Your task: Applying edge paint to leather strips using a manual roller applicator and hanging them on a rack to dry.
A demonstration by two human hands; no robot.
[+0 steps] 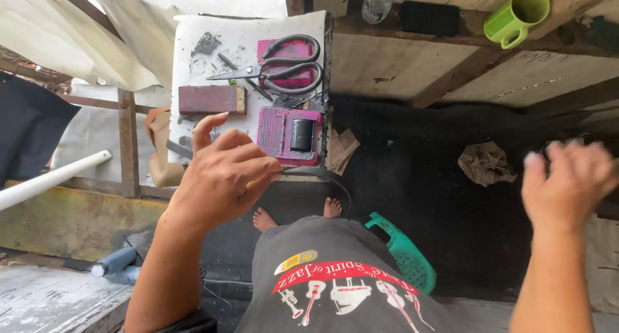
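Left hand (222, 172) hangs palm-down with the forearm coming up from 7 o'clock, fingers curled narrow and pinching something thin at the tips; can't tell what it is, but it sits right at the near edge of the white tabletop (193, 36). Just past it at 12 o'clock are the pink case (277, 136), a reddish block (209, 99) and big black scissors (284, 65). Right hand (567, 178) is way off at 3 o'clock, blurry, fingers spread loose, holding nothing.

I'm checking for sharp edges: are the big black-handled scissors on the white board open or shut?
Shut: the scissors lie flat with blades together in one point and the loop handles nearly touching.
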